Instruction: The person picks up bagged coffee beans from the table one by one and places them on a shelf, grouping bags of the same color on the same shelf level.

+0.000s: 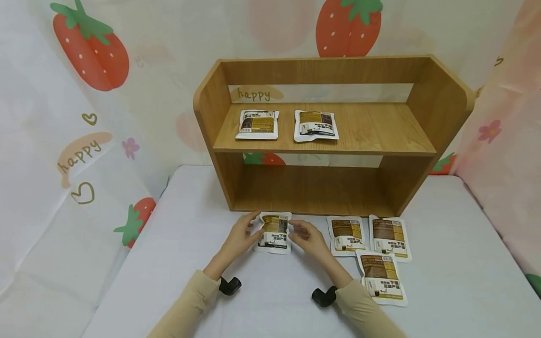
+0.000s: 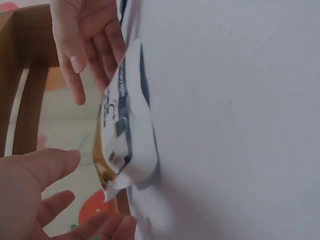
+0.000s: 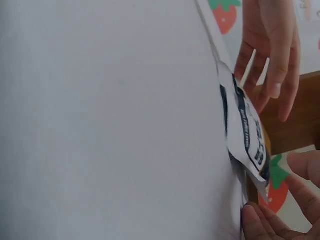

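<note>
A flat white packet (image 1: 274, 233) with brown and gold print lies on the white-covered table, in front of a wooden shelf unit. On its left side is my left hand (image 1: 239, 239), thumb and fingers spread around the edge. My right hand (image 1: 312, 240) is at the opposite side, fingers bent loosely near the packet's right edge. In the left wrist view, a gap shows between my left thumb and the packet (image 2: 120, 135). Both hands also appear beside the packet (image 3: 247, 130) in the right wrist view, neither one pinching it.
The two-tier wooden shelf (image 1: 325, 151) stands at the back. Its upper board bears a left packet (image 1: 258, 124) and a right packet (image 1: 316, 126). Right of my hands lie three similar packets, the nearest packet (image 1: 382, 277) overlapping another. A strawberry-print cloth (image 1: 279, 28) hangs behind.
</note>
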A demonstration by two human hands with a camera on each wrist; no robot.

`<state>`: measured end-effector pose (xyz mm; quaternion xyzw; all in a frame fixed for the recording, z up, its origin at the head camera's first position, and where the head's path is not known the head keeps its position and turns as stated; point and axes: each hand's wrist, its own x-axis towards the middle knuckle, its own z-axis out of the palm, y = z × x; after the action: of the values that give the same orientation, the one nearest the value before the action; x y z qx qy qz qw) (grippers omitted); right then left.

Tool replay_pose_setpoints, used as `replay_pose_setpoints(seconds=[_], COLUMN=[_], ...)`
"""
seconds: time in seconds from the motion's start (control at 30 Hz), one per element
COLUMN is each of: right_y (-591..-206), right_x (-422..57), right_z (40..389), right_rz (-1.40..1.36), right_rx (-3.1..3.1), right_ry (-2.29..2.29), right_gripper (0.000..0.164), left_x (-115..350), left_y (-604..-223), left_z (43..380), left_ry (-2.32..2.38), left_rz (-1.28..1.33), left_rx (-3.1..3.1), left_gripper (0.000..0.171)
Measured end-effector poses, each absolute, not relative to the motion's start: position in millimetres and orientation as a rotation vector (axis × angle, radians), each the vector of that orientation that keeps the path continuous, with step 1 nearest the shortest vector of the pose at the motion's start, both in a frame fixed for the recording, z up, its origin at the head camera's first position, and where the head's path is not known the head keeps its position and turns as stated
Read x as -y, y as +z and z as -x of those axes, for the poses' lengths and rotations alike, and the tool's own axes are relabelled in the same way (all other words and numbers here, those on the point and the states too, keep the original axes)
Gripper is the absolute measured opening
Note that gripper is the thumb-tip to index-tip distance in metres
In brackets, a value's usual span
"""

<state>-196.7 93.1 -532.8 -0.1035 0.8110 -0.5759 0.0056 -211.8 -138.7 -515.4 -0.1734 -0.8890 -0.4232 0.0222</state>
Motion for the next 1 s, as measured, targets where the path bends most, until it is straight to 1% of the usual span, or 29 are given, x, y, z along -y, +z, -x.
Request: replay_pose_setpoints(seconds=[0.27, 0.5, 0.7, 1.0], right_y=[-533, -535, -535, -538], right_x=[-87, -82, -81, -81], right_z=[197, 198, 198, 199], right_rz=[0.312, 0.272, 0.249, 0.182], right_rx=[-2.517, -2.555, -2.542, -2.503], right_ry=[-1.792, -1.719, -1.741, -1.763], right_gripper=[0.047, 0.053, 0.051, 0.045], left_x=[144, 142, 143, 147], left_y=[-522, -528, -530, -533], left_z=[214, 218, 220, 220], left_ry=[-1.353, -1.461, -1.503, -1.643], left_rz=[0.505, 0.458, 0.408, 0.361], left_rx=[2.86, 2.906, 2.909, 2.883], left_gripper=[0.063, 0.061, 0.06, 0.053])
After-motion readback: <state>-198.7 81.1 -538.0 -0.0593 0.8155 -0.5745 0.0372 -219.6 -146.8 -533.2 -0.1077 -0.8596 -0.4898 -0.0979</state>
